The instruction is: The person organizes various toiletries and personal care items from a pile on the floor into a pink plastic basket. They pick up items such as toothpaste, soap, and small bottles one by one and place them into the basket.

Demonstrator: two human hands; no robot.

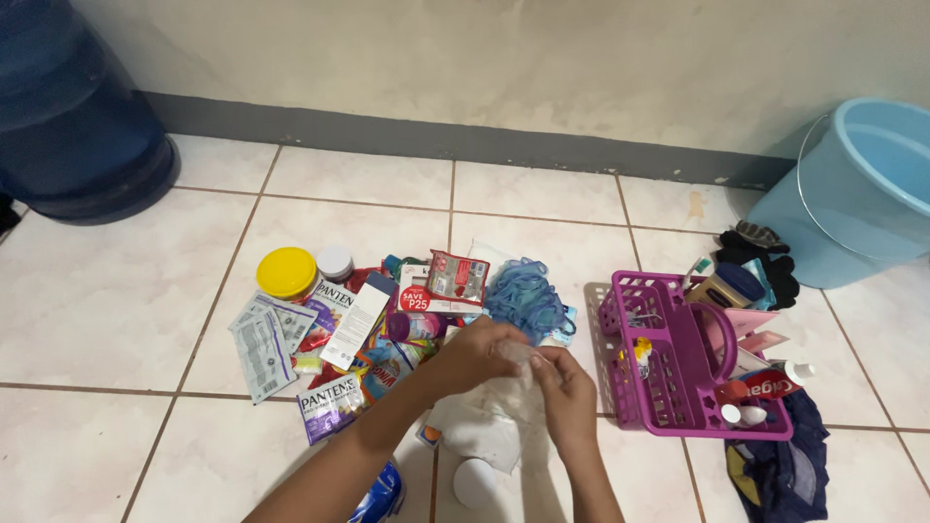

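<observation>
Our left hand (480,353) and right hand (565,387) pinch a thin white plastic bag (489,421); pulling apart could tear it.

Two bare forearms enter the frame from the bottom edge. No sleeves, gloves, watch or bands are visible anywhere between the frame edge and the fingers (528,353). Left hand (480,353) and right hand (567,397) are both uncovered. No rings can be made out. Nails are too small to tell.
</observation>
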